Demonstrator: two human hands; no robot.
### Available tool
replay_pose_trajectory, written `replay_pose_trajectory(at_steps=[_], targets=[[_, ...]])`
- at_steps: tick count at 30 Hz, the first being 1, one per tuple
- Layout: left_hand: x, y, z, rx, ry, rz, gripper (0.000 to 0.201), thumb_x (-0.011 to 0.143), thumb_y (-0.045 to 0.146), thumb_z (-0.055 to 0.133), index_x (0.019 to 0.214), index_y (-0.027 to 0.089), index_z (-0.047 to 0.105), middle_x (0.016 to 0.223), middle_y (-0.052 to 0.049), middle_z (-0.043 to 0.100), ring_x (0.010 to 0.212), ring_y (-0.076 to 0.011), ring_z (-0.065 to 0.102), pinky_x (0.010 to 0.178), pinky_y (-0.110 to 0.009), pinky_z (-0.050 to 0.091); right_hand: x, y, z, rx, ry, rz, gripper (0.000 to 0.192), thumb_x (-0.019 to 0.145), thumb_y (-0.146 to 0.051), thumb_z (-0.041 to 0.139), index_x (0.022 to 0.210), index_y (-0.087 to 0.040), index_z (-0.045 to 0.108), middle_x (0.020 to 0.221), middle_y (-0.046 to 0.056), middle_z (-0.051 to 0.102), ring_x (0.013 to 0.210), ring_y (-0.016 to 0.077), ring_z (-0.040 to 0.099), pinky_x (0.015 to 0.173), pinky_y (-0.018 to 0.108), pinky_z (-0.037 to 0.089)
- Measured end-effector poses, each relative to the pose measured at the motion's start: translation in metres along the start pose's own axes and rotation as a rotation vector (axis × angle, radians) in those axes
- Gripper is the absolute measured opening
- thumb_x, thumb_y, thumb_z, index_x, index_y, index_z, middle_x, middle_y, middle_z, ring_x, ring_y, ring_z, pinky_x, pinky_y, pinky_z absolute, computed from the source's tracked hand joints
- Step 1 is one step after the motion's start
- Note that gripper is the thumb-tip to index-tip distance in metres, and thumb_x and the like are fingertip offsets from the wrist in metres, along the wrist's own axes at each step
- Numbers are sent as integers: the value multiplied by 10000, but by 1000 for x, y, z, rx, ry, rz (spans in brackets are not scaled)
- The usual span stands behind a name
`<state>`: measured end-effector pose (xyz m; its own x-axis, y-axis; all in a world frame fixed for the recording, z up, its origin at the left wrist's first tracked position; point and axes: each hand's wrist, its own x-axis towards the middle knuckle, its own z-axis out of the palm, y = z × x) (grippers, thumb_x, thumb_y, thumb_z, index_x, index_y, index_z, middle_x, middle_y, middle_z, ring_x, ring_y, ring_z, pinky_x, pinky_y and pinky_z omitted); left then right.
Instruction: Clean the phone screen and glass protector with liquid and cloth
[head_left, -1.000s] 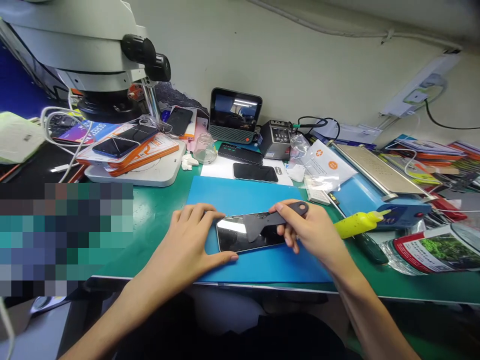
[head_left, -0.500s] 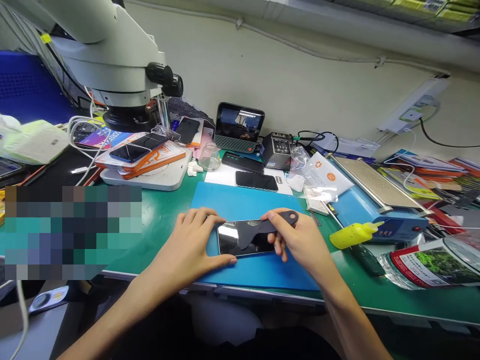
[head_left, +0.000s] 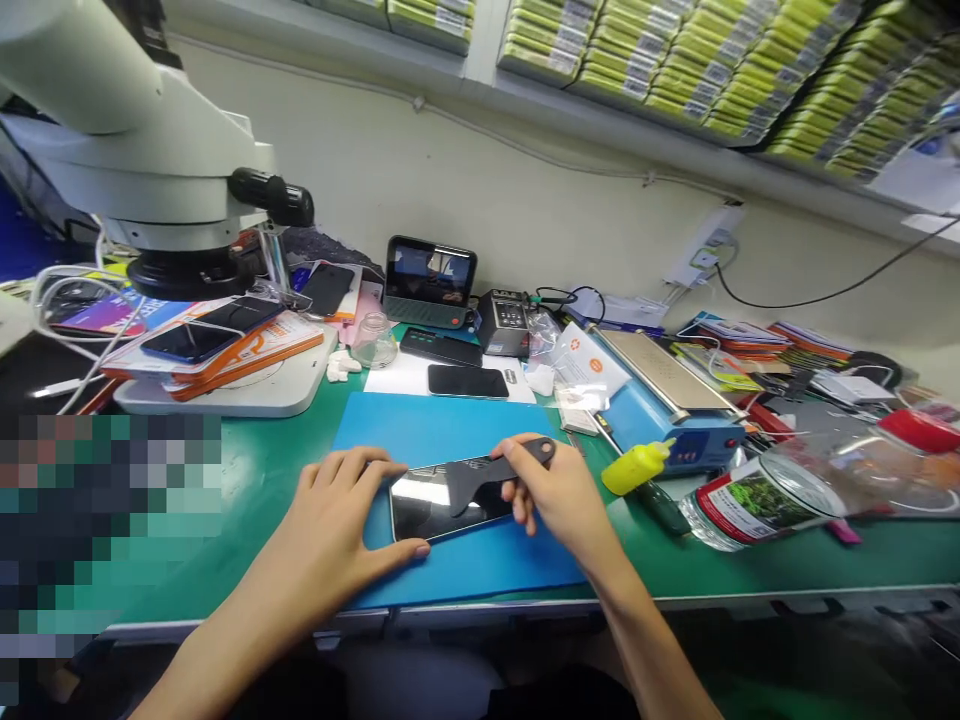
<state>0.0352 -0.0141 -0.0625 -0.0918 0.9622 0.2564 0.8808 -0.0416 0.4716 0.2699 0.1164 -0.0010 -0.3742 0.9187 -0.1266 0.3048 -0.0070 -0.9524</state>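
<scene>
A smartphone (head_left: 420,507) with a dark, glossy screen lies face up on the blue mat (head_left: 442,425). My left hand (head_left: 337,510) grips its left end, thumb on the near edge and index finger at the far corner. Between the thumb and fingers of my right hand (head_left: 551,490) is a black flat scraper (head_left: 469,485) with a flared blade and a hole in its handle end. The blade is over the screen; whether it touches the glass I cannot tell. My right hand covers the phone's right end.
Behind the mat lies another phone (head_left: 468,380) on white paper. A microscope (head_left: 180,180) overhangs the left side. To the right are a yellow bottle (head_left: 634,468), a blue machine with a metal plate (head_left: 667,370) and a clear labelled jar (head_left: 757,500).
The camera view has turned right and up, bringing shelves of yellow boxes into sight. Both hands keep their hold, and the scraper stays over the phone's screen.
</scene>
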Motion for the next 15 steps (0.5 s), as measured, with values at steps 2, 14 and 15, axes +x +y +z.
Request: replay_pose_trajectory(at_steps=[2, 14, 15], targets=[[0, -2, 2, 8, 2, 2, 604, 861, 640, 798, 1339, 294, 667, 1364, -88, 668, 1272, -394, 575, 1031, -568, 418, 1, 0, -1, 6, -18, 4, 475, 824, -620, 714, 946, -162, 740, 548, -4, 678, 352, 128, 567, 295, 207, 415], [-3, -10, 10, 44, 34, 21, 601, 875, 711, 745, 1328, 322, 677, 1387, -84, 673, 1283, -399, 579, 1024, -552, 412, 1, 5, -3, 33, -8, -4, 448, 830, -598, 668, 960, -171, 705, 530, -29, 658, 360, 121, 559, 302, 198, 409], [-3, -10, 10, 46, 31, 20, 597, 874, 711, 746, 1324, 325, 679, 1386, -82, 672, 1282, -400, 579, 1023, -553, 413, 0, 4, 7, 38, -29, -5, 424, 847, -580, 656, 960, -174, 709, 531, -31, 658, 356, 119, 556, 301, 195, 402]])
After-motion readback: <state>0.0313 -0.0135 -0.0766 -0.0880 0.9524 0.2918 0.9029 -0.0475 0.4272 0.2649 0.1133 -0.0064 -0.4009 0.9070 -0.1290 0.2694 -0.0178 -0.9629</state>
